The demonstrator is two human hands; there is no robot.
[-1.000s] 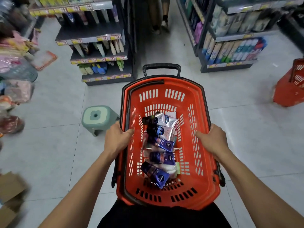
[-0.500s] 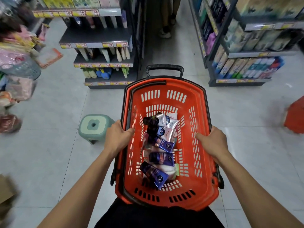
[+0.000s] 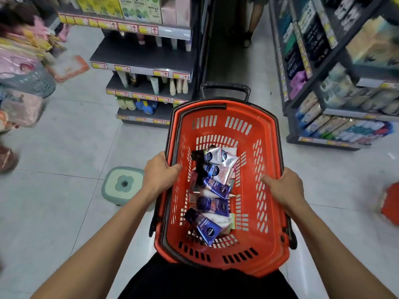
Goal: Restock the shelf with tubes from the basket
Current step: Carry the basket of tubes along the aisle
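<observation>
Shop aisle, tiled floor point(image 3: 64, 147), stocked shelves point(image 3: 149, 67) either side.
Left hand point(image 3: 160, 174) and right hand point(image 3: 282, 188) each grip a side rim of the red basket point(image 3: 267, 240); tubes point(image 3: 212, 190) lie piled inside it.

Around us on the shop floor

We see a pale green plastic stool point(image 3: 123, 184) standing on the grey tiled floor point(image 3: 64, 147), a grey woven basket point(image 3: 32, 82) among pink packets at the left edge, another person's legs point(image 3: 250, 29) up the aisle, and a blurred red basket point(image 3: 390, 203) at the right edge.
</observation>
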